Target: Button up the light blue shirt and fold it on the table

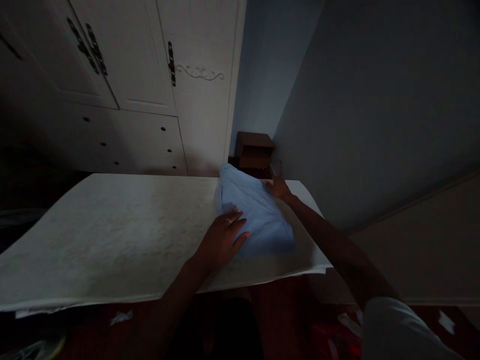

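Note:
A light blue folded cloth (255,210), possibly a garment, lies towards the right end of a long table with a pale cover (123,225). My left hand (223,237) rests on the cloth's near left part, fingers spread, with a ring on one finger. At the cloth's far right edge is my right hand (278,188); its fingers reach over the edge and look extended, though the dim light blurs them. Part of the cloth's right side is in shadow, and its exact kind does not show.
White wardrobe doors (202,110) with dark handles stand behind the table. A small brown cabinet (255,147) is in the far corner. A grey wall (375,125) runs along the right. Below, the red floor (279,310) holds a few scattered items.

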`<control>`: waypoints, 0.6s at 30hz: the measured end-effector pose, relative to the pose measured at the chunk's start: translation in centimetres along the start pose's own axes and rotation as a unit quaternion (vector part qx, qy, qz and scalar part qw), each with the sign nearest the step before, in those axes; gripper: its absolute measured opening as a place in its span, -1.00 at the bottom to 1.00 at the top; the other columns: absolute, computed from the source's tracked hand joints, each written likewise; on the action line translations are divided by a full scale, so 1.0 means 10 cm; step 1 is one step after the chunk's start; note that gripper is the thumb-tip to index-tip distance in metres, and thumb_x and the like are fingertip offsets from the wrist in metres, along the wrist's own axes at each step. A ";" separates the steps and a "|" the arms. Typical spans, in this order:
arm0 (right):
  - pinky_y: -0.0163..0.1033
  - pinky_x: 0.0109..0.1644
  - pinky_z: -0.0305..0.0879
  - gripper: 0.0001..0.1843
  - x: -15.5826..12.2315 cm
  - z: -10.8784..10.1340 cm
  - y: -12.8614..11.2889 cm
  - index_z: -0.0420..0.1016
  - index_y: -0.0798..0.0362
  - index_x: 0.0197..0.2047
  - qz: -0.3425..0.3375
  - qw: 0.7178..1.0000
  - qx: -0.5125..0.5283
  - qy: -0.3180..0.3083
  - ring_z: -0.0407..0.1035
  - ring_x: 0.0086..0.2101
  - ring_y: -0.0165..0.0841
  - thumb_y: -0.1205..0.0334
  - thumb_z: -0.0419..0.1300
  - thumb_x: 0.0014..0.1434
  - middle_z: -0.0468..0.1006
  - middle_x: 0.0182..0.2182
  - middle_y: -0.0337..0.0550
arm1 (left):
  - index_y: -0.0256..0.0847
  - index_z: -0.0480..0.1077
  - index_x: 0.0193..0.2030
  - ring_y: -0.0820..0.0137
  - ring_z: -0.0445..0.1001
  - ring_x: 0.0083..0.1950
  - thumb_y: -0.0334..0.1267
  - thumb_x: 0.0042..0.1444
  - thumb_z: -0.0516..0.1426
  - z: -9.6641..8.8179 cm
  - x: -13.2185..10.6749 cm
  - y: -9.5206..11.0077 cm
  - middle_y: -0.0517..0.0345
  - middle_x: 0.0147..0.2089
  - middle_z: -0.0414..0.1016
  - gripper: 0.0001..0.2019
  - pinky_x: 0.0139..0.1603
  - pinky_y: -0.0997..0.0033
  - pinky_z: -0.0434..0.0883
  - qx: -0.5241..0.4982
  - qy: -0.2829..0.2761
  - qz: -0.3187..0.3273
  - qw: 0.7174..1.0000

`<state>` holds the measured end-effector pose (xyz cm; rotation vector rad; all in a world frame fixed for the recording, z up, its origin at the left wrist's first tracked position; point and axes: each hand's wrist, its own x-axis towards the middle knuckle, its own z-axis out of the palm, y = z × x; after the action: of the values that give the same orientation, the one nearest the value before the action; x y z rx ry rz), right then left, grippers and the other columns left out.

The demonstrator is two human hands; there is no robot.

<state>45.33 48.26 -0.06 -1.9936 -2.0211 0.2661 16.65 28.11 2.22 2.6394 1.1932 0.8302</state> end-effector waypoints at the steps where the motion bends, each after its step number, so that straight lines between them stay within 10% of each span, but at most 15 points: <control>1: -0.09 0.13 0.29 -0.49 -0.05 -0.03 0.01 0.38 0.22 0.13 0.021 1.000 0.008 -0.018 0.37 0.09 -0.06 -0.01 0.09 0.30 0.48 0.05 0.26 | -0.25 0.39 0.17 0.17 0.21 0.38 -0.01 0.35 -0.06 0.03 0.11 -0.02 -0.11 0.29 0.35 -0.55 0.35 0.05 0.23 0.006 -0.009 0.006 1.000; 9: -0.35 -0.54 0.33 -0.68 -0.63 -0.19 0.14 0.53 0.14 -0.39 0.085 0.962 0.182 -0.183 0.44 -0.57 -0.35 0.03 0.38 0.01 0.55 -0.58 -0.11 | -0.41 0.20 0.31 -0.17 -0.09 0.46 0.14 0.28 -0.07 0.30 0.83 -0.37 -0.37 0.43 0.02 -0.32 0.37 -0.19 0.00 0.159 -0.083 -0.140 0.974; 18: -0.33 -0.41 0.42 -0.87 -0.86 -0.14 0.22 0.55 0.17 -0.30 0.100 0.957 0.251 -0.109 0.50 -0.48 -0.35 0.36 0.25 0.01 0.61 -0.48 -0.10 | -0.31 0.05 0.42 -0.13 -0.20 0.49 0.40 0.12 -0.10 0.42 0.78 -0.52 -0.32 0.47 -0.09 -0.07 0.37 -0.18 -0.07 0.178 -0.155 -0.146 0.961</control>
<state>47.90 39.61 -0.10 -1.8905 -1.6376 0.9768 19.65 37.73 0.27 2.6142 1.7080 0.1548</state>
